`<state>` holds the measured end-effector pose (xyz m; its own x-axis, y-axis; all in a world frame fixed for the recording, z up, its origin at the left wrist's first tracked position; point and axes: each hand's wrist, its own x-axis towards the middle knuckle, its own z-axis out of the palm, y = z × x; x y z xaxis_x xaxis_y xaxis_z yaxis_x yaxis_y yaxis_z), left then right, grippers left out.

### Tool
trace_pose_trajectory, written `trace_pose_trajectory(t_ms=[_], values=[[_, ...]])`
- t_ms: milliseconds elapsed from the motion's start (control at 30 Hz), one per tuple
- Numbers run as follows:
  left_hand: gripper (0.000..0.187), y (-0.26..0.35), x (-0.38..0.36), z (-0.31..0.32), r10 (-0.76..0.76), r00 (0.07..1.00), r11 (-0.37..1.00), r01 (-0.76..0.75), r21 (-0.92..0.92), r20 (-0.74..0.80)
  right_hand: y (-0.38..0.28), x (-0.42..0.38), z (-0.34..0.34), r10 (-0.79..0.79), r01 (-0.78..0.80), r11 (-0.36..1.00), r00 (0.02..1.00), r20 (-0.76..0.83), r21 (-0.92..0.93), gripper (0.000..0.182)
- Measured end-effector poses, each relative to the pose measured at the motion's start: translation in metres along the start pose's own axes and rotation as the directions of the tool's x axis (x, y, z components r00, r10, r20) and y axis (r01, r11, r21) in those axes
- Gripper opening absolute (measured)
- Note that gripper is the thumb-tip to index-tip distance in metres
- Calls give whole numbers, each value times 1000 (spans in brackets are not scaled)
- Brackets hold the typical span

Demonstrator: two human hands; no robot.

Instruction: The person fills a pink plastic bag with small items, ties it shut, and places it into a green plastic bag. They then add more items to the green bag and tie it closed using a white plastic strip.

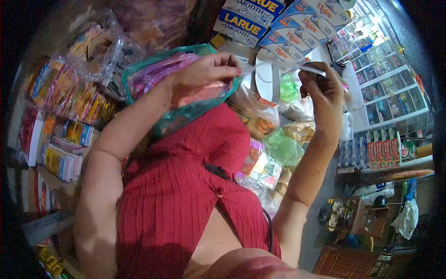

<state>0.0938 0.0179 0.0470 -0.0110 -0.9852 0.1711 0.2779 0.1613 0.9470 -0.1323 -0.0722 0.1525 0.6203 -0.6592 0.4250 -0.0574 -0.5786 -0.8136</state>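
My left hand [209, 72] is closed, thumb and fingers pinched at one end of a thin, whitish see-through strip [267, 66]. Opposite it, my right hand [325, 86] is raised with bent fingers closed on the strip's other, whiter end. The strip spans the gap between both hands; what it is made of does not show clearly. Under my left wrist a teal plastic bag [169, 116] stands open around purple and pink wrapped goods [158, 74]. Below the strip is a white carton [267, 83] with an orange edge.
Blue LARUE boxes [241, 25] and white Tiger boxes [304, 30] are stacked ahead. Green plastic bags [283, 148] and packets lie between my arms. Stacked packets [65, 160] line the left. On the right stand a glass display case [388, 93] and rows of toothpaste-like boxes [383, 148].
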Motion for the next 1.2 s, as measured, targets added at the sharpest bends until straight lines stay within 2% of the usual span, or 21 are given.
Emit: trace_pose_trajectory(t_ms=[33, 67, 133, 167, 200, 267, 300, 333, 400, 433, 467, 500, 600, 667, 700, 733, 800, 933, 1000, 1100, 1200], values=[[31, -3, 5, -16, 34, 998, 960, -48, 274, 57, -2, -2, 4, -9, 10, 999, 1000, 15, -49, 15], [31, -8, 4, -22, 26, 998, 962, -40, 270, 53, -4, -3, 7, -21, 24, 995, 999, 28, -97, 13], [48, -15, 2, -30, 317, 948, 741, -240, 627, -13, -6, -7, 10, -53, 57, 987, 998, 29, -150, 13], [69, 0, -6, -24, 263, 961, 739, -145, 658, -83, -6, -9, 11, -142, 152, 968, 988, 64, -200, 15], [69, 9, -12, -14, 263, 962, 730, -147, 667, -76, -9, -11, 13, -230, 248, 937, 968, 100, -244, 17], [89, 24, -19, 3, 419, 908, 737, -350, 578, 15, -15, -16, 19, -210, 222, 940, 975, 74, -260, 18], [98, 27, -23, 2, 397, 909, 613, -366, 700, 128, -18, -16, 23, -271, 305, 888, 952, 145, -343, 17], [98, 25, -25, 7, 394, 910, 610, -362, 705, 126, -22, -17, 26, -318, 386, 823, 921, 226, -416, 16], [92, 17, -25, 26, 495, 813, 305, -492, 815, 306, -26, -23, 37, -234, 310, 880, 942, 239, -360, 17], [71, 9, -21, 39, 529, 815, 351, -464, 814, 236, -26, -22, 40, -326, 413, 847, 901, 285, -335, 17], [71, 8, -17, 44, 528, 817, 352, -457, 817, 230, -26, -22, 44, -414, 509, 805, 850, 326, -304, 17], [59, 8, -15, 46, 404, 862, 464, -482, 743, 307, -27, -23, 48, -445, 540, 791, 830, 334, -287, 17], [39, -12, -9, 42, 377, 853, 470, -511, 720, 360, -23, -19, 48, -462, 591, 729, 797, 388, -346, 19], [35, -8, 0, 42, -27, 953, 895, -112, 431, 303, -12, -18, 50, -442, 460, 885, 878, 182, -74, 39], [31, -7, -4, 45, 90, 984, 974, -119, 192, 153, -3, -13, 46, -440, 449, 888, 893, 97, -97, 39], [31, -2, -4, 41, 75, 986, 976, -103, 189, 150, 5, -10, 38, -436, 435, 893, 900, 13, -119, 39], [28, 6, 5, 20, 165, 984, 923, -132, -362, 61, 11, -15, 28, -166, 158, 977, 985, -46, -143, 25], [25, 12, 11, 2, 204, 970, 914, -141, -379, 131, 49, -28, 46, 66, -93, 989, 974, 218, 117, 29], [23, 12, 11, 6, 201, 974, 907, -145, -396, 104, 74, -35, 73, -83, 50, 979, 983, 162, 199, 25], [23, 14, 9, 12, 147, 989, 893, -132, -430, 1, 76, -41, 73, -67, 69, 998, 966, 251, 2, 22], [22, 22, 9, 9, 180, 983, 888, -173, -427, -23, 89, -44, 71, -35, 52, 997, 954, 297, -52, 19]])
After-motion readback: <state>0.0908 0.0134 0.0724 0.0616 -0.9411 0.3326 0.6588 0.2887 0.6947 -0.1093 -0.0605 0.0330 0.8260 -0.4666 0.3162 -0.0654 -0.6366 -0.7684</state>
